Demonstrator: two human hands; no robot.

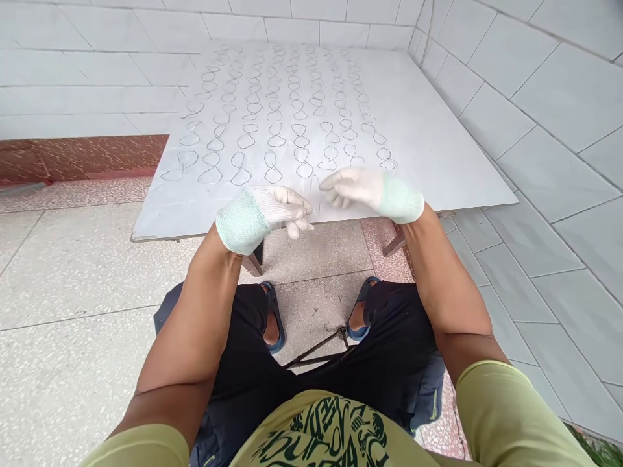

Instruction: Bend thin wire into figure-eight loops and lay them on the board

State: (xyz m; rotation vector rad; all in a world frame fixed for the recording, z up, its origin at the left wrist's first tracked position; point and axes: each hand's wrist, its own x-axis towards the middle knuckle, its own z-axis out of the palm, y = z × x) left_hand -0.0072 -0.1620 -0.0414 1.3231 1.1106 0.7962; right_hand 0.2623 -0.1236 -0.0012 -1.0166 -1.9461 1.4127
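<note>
My left hand, in a white knitted glove with a pale green cuff, is at the table's near edge. Its thumb and fingers pinch a thin wire, whose faint outline rises between my two hands. Just to the right, my right hand in a matching glove hovers over the board with curled, slightly blurred fingers. Whether its fingertips grip the wire or something else is hidden. Beyond both hands, several thin wire pieces bent into figure-eight loops, such as the nearest loop, lie in rows.
The white tabletop reaches back to a tiled wall, with another tiled wall along the right. Wooden legs stand below the near edge. A dark metal frame is on the speckled floor between my sandalled feet.
</note>
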